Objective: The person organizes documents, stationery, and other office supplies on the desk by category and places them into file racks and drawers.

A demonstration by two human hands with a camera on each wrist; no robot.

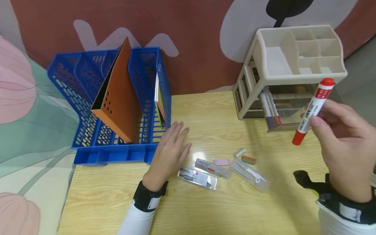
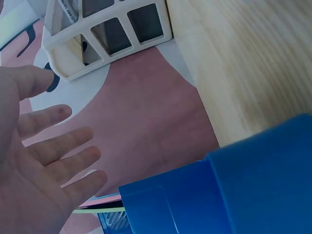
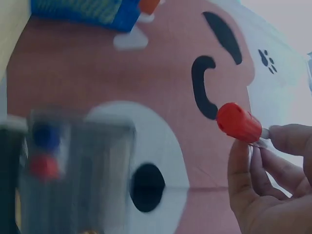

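My right hand (image 1: 346, 140) pinches a white marker with red ends (image 1: 311, 112) between thumb and fingers, in front of the cream desk organizer (image 1: 308, 80). In the right wrist view one red end of that marker (image 3: 239, 122) points away from the hand. Below the marker's level, a clear drawer (image 1: 293, 125) is pulled out, holding markers with blue and red ends (image 1: 270, 111). My left hand (image 1: 168, 153), fingers extended, is beside the front right corner of the blue file rack (image 1: 110, 153); the left wrist view shows its palm (image 2: 34, 180) holding nothing.
An orange folder (image 1: 123, 98) and thin colored booklets (image 1: 159, 101) stand in the rack. On the wooden table lie clear plastic cases (image 1: 249, 174), a pen case (image 1: 198, 179), a pink eraser (image 1: 221, 162) and a red-green eraser (image 1: 248, 159). Patterned cloth hangs behind.
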